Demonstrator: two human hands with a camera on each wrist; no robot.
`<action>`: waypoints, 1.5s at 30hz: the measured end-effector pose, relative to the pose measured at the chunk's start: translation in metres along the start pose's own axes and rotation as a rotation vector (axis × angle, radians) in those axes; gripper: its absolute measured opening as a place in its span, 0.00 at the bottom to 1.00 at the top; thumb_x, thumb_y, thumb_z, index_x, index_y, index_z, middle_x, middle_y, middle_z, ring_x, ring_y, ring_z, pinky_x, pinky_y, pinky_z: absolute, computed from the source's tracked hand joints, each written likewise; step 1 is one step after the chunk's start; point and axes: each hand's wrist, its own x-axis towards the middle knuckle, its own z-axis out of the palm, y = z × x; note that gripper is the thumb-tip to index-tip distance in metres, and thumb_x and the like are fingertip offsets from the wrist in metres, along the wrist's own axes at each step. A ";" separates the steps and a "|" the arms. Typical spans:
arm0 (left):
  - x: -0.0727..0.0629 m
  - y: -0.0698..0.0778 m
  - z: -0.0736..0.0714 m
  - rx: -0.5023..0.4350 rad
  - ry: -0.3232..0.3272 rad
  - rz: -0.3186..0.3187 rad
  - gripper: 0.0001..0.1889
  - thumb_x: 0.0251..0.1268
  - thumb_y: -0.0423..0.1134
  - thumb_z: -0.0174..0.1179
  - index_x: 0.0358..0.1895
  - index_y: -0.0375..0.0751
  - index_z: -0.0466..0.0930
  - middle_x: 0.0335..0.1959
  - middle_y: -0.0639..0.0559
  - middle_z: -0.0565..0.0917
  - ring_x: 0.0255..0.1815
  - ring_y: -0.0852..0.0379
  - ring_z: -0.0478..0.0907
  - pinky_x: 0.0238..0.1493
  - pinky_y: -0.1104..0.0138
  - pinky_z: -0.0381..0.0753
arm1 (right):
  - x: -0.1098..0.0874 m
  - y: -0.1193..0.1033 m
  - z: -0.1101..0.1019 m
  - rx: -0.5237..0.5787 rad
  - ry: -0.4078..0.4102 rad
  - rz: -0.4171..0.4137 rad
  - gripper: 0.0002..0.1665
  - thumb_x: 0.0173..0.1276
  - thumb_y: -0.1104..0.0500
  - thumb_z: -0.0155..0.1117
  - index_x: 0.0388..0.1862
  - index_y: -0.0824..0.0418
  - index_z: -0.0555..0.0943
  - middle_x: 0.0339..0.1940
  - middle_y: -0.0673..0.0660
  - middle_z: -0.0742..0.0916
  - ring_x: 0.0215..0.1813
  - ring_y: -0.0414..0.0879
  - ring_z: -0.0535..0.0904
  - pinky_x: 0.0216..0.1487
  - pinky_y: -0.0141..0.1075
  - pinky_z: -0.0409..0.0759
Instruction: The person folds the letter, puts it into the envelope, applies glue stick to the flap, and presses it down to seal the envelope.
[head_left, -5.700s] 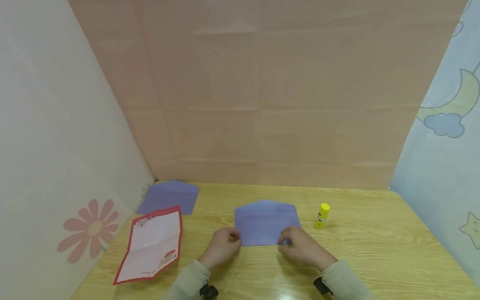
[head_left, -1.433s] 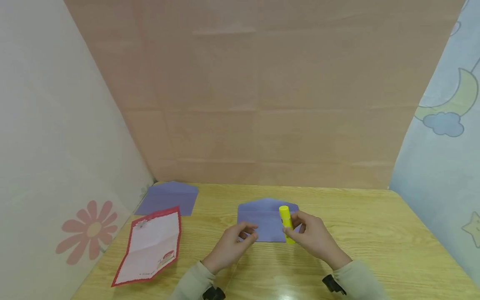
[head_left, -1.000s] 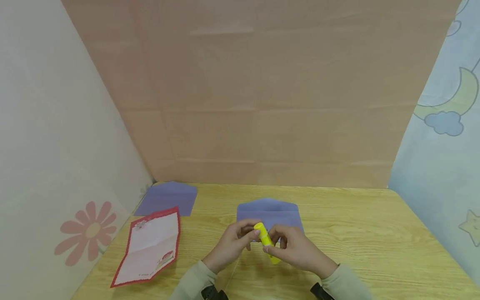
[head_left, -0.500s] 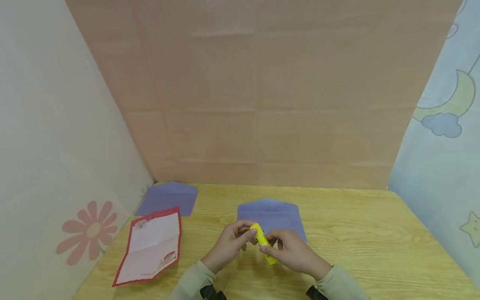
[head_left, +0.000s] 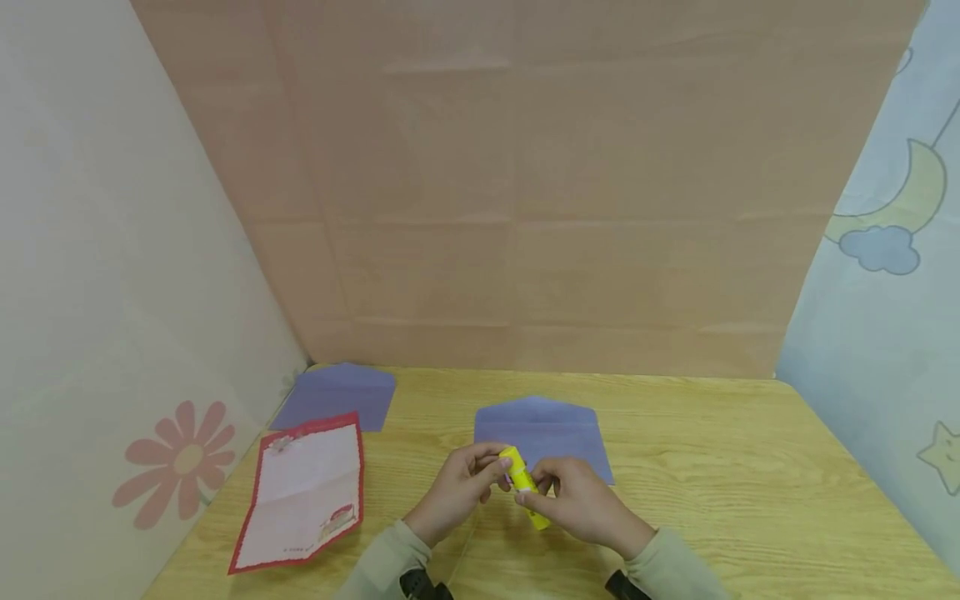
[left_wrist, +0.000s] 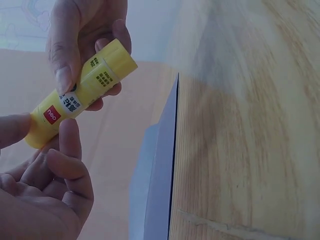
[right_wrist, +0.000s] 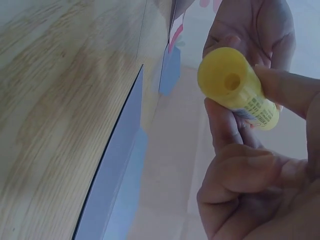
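Observation:
A yellow glue stick (head_left: 525, 487) is held tilted between both hands, in front of a purple envelope (head_left: 540, 437). My left hand (head_left: 459, 487) pinches its upper, capped end between thumb and fingers. Around the lower body curl the thumb and fingers of my right hand (head_left: 581, 504). In the left wrist view the glue stick (left_wrist: 75, 95) shows its red label, with cap and body still joined. Its round base with a small hole faces the right wrist view. The envelope lies flat with its flap unfolded toward the back, its near edge partly hidden by the hands.
A second purple envelope (head_left: 337, 396) lies at the back left of the wooden table (head_left: 712, 467). Just in front of it is a creased, red-bordered letter sheet (head_left: 303, 492). Walls stand to the left, right and back.
My right hand has lifted the glue stick from the right of the envelope and brought it to the middle. My left hand has left the envelope and taken hold of the glue stick's top end.

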 end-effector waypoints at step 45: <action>0.001 0.000 -0.006 -0.059 0.000 0.041 0.20 0.71 0.46 0.62 0.59 0.39 0.79 0.51 0.46 0.87 0.44 0.57 0.81 0.44 0.65 0.78 | 0.003 0.001 -0.009 0.207 -0.232 -0.111 0.12 0.77 0.51 0.57 0.49 0.55 0.84 0.35 0.48 0.85 0.33 0.42 0.77 0.36 0.34 0.77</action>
